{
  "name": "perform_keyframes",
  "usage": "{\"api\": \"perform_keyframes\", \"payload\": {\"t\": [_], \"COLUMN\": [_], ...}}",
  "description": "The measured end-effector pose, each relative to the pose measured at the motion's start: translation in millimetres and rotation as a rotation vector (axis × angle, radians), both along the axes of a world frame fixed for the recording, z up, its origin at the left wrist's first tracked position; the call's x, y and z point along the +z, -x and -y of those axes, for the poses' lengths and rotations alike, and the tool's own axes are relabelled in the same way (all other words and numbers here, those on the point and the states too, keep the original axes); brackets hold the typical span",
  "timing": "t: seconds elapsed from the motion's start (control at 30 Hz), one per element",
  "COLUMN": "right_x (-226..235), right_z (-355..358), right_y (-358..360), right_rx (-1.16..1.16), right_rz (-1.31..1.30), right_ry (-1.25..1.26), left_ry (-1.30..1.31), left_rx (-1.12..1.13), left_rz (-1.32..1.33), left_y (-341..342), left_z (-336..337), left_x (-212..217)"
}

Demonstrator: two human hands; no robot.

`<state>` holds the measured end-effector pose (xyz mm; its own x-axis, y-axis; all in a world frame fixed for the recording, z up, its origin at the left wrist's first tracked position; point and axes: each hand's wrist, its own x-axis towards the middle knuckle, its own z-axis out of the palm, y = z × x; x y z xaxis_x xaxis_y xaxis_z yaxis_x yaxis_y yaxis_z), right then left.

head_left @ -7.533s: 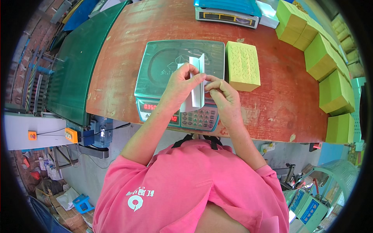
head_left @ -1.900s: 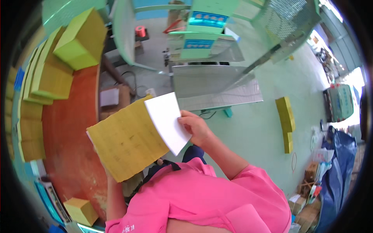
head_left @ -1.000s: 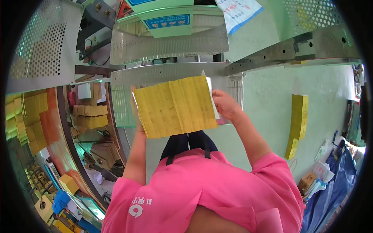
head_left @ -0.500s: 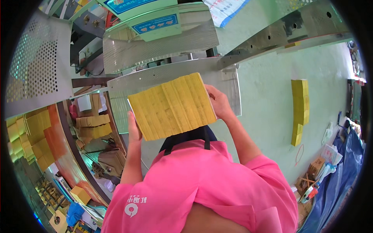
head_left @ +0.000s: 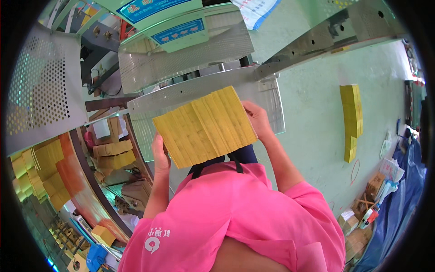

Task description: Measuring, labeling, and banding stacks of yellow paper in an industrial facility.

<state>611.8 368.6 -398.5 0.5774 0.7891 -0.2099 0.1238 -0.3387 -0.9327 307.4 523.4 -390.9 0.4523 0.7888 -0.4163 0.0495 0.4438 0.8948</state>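
A wide block of yellow paper (head_left: pixel 204 127), made of several bundles pressed side by side, is held up in front of my pink shirt, over the edge of a metal shelf. It tilts, its right end farther from me than its left. My left hand (head_left: pixel 161 153) clasps the left end, with part of the fingers hidden under the block. At the opposite end my right hand (head_left: pixel 259 119) grips the side, its fingertips partly out of sight. A thin pale edge shows along the block's right side.
Beyond the block is a metal machine with a flat shelf (head_left: pixel 158 102) and a perforated cover (head_left: pixel 186 63). A steel beam (head_left: pixel 326 38) juts out at upper right. More yellow paper bundles (head_left: pixel 351 118) lie on the green floor to the right. Wooden shelving (head_left: pixel 88 190) stands at left.
The yellow paper block has shifted slightly right and toward me in the view, still between both hands. The surroundings have turned a little as my head moved.
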Motion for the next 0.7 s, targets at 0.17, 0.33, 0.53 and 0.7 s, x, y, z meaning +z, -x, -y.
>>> {"api": "perform_keyframes", "payload": {"t": [0.17,0.33,0.53,0.7], "right_x": [13.2,19.1,40.7,52.3], "right_z": [-1.2,0.5,-2.1,-14.1], "right_y": [-0.5,-7.0,-1.2,0.3], "right_rx": [-0.067,-0.016,0.010,0.008], "right_rz": [-0.312,-0.310,-0.291,-0.248], "right_ry": [0.016,0.043,0.054,0.126], "left_ry": [0.083,0.032,-0.026,-0.040], "left_rx": [0.016,0.002,0.032,0.087], "left_rz": [0.003,-0.072,-0.234,-0.218], "left_y": [1.1,8.6,-2.1,-19.9], "left_z": [5.4,5.1,10.5,15.2], "left_x": [3.5,1.0,-12.2,-20.8]}}
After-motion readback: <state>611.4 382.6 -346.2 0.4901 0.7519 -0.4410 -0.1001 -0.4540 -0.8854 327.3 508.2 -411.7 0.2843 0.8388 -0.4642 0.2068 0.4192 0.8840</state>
